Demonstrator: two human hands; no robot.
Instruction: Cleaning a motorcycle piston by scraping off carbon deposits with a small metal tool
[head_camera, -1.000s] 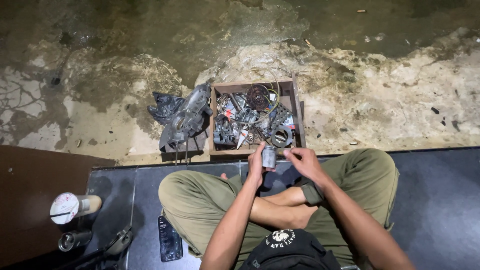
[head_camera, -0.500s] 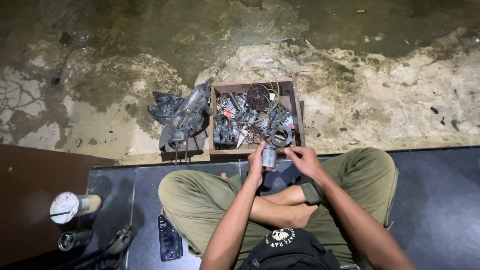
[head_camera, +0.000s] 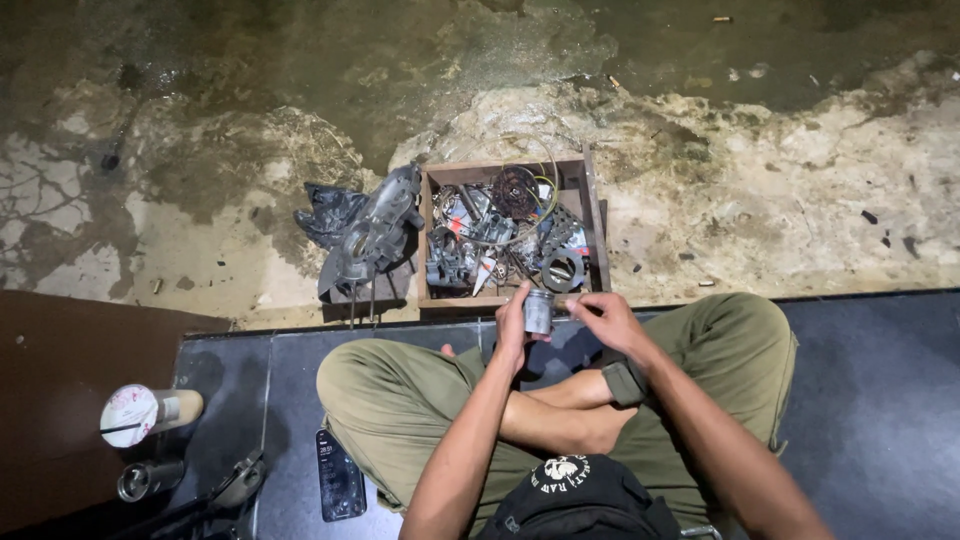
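Observation:
I sit cross-legged on a dark tiled ledge. My left hand (head_camera: 513, 325) grips a small grey metal cylinder (head_camera: 538, 311) held upright in front of my knees. My right hand (head_camera: 600, 318) is right beside it, fingertips at the cylinder's right side. Just beyond both hands stands a wooden box (head_camera: 590, 215) filled with several metal parts, rings, wires and a small sprocket.
A grey metal engine cover (head_camera: 372, 232) lies on black plastic left of the box. On the ledge to my left are a phone (head_camera: 338, 474), a white capped cup (head_camera: 140, 413), a small dark tube (head_camera: 150, 478) and a black tool (head_camera: 235, 484). Rough wet concrete lies beyond.
Both hands have dropped slightly with the cylinder; otherwise the scene is the same.

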